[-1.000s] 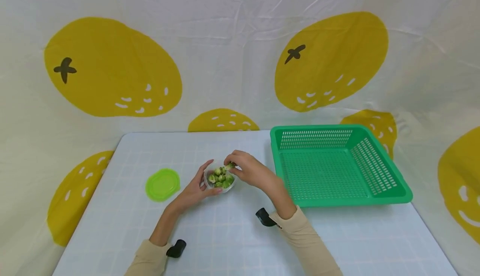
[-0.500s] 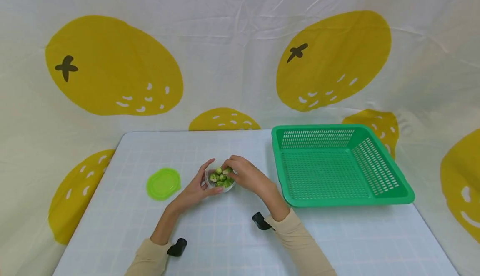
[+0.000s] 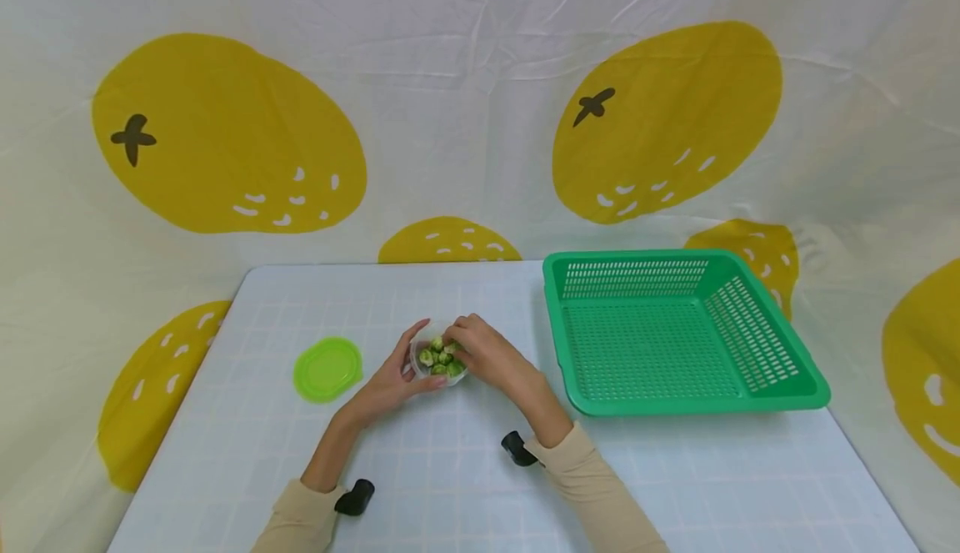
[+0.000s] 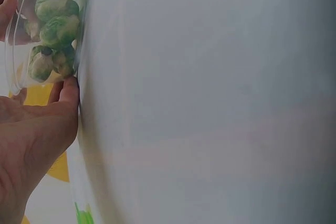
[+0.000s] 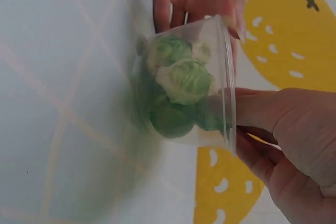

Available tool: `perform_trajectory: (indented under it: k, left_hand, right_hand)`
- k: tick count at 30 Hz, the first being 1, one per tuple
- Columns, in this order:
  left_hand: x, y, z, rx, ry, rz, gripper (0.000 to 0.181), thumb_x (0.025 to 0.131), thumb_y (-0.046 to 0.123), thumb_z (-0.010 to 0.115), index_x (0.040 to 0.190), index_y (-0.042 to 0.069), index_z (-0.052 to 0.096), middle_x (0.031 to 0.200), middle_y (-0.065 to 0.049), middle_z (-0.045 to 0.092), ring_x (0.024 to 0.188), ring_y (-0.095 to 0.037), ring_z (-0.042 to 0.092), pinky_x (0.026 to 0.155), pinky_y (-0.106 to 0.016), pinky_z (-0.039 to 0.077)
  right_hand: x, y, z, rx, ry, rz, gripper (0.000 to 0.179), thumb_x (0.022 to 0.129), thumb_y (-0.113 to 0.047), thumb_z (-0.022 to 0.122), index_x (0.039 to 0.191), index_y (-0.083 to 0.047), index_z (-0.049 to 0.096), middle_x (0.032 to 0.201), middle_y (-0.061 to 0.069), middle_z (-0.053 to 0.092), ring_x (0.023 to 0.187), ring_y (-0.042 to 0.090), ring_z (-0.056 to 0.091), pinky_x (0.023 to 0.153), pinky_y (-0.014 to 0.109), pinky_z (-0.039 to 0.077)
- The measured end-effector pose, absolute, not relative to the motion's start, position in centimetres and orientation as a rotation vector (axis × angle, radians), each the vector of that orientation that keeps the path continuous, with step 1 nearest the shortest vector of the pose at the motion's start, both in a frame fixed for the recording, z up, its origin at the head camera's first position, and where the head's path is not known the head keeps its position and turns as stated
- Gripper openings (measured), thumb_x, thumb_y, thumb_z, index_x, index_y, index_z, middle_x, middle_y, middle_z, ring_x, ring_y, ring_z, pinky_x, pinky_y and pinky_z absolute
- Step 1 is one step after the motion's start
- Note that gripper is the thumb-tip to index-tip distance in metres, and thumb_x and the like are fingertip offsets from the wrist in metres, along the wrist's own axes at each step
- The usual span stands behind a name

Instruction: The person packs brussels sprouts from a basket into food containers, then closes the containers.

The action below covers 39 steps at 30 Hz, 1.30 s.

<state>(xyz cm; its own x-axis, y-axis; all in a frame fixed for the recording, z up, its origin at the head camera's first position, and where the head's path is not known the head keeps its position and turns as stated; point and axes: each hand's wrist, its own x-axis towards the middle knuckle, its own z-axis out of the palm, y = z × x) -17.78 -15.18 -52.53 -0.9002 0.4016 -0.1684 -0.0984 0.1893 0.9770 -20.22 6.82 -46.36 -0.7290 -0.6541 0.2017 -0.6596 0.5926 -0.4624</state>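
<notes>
A small clear plastic tub stands on the table with several green Brussels sprouts inside. My left hand holds the tub from its left side, thumb at the near side and fingers round the far side. The fingers of my right hand reach over the rim into the tub. In the right wrist view they pinch a Brussels sprout low at the tub's near wall, partly hidden behind the cloudy plastic. The left wrist view shows the sprouts piled close to the tub's base.
Left of the tub lies a bright green lid, flat on the pale checked tablecloth. A large green slotted basket stands at the right of the table. Behind the table hangs a white cloth with yellow fruit prints.
My right hand has come down and left, lowering a Brussels sprout from above the rim into the tub. The left hand keeps its hold on the tub.
</notes>
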Motion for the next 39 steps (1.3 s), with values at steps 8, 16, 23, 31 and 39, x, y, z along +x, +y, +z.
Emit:
perform_trajectory:
  k: [8,16,23,31,39]
  left_hand:
    - [-17.7,-15.2,-52.6,0.282,2.092,1.750,0.100,0.092,0.025,0.081,0.165,0.034,0.013,0.162,-0.012,0.027,0.151,-0.029,0.026,0.122,-0.052,0.025]
    - [-17.8,-15.1,-52.6,0.267,2.086,1.755,0.100,0.092,0.025,0.081,0.165,0.034,0.013,0.164,-0.012,0.024,0.153,-0.029,0.023,0.123,-0.053,0.024]
    - [-17.8,-15.0,-52.5,0.263,2.096,1.744,0.100,0.092,0.027,0.081,0.165,0.035,0.012,0.164,-0.012,0.024,0.153,-0.028,0.023,0.123,-0.052,0.024]
    - [-17.8,-15.0,-52.4,0.278,2.105,1.739,0.101,0.091,0.027,0.082,0.165,0.032,0.013,0.165,-0.013,0.022,0.153,-0.029,0.023,0.122,-0.051,0.025]
    - [-17.9,-15.3,-52.4,0.286,2.126,1.697,0.100,0.091,0.030,0.081,0.165,0.031,0.013,0.168,-0.012,0.016,0.155,-0.031,0.019,0.121,-0.049,0.027]
  right_hand:
    - [-20.3,6.9,-46.6,1.170,-2.794,0.852,0.018,0.094,0.005,0.071,0.111,0.000,0.072,0.109,0.011,0.068,0.105,0.027,0.059,0.093,0.039,0.054]
    - [-20.2,7.5,-47.1,1.203,-2.719,0.925,0.018,0.095,0.000,0.071,0.114,0.000,0.071,0.114,0.012,0.067,0.110,0.029,0.059,0.097,0.041,0.052]
    - [-19.6,8.6,-48.6,1.107,-2.673,1.162,0.037,0.096,-0.010,0.074,0.129,0.002,0.064,0.138,0.021,0.055,0.130,0.037,0.046,0.107,0.052,0.046]
    - [-18.6,9.1,-49.8,0.922,-2.775,1.449,0.076,0.097,-0.026,0.074,0.158,-0.005,0.033,0.160,0.018,0.029,0.146,0.035,0.035,0.115,0.056,0.038]
    - [-18.2,8.9,-50.6,0.801,-2.850,1.545,0.090,0.098,-0.038,0.072,0.163,-0.006,0.020,0.162,0.016,0.028,0.148,0.032,0.033,0.117,0.056,0.035]
